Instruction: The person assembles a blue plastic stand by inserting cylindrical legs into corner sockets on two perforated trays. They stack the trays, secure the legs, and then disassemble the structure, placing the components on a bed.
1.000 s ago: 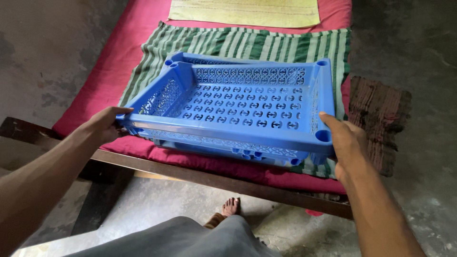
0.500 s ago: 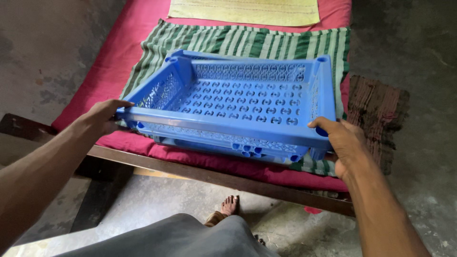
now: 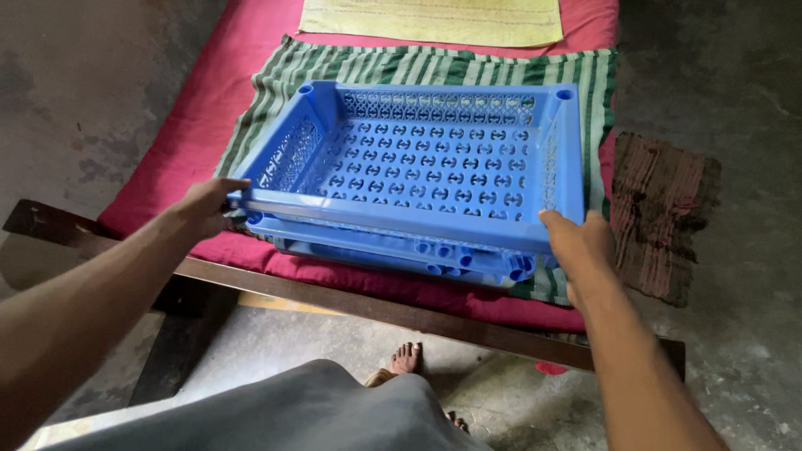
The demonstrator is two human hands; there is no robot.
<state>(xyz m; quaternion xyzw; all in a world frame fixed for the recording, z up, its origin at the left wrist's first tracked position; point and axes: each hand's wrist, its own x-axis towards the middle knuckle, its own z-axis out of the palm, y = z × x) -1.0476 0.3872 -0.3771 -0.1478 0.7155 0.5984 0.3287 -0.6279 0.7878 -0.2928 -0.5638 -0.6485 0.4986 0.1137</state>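
Hands (image 3: 209, 205) outstretched, gripping blue tray (image 3: 426, 167) corners

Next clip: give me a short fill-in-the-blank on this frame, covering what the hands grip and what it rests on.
1. Both hands, the left hand and the right hand, grip the near corners of a perforated plastic tray coloured ____.
2. The tray lies over a cloth striped in white and ____.
3. The mattress beneath is ____.
4. Below the bed frame, a bare ____ shows on the floor.

Missing words: blue; green; red; foot
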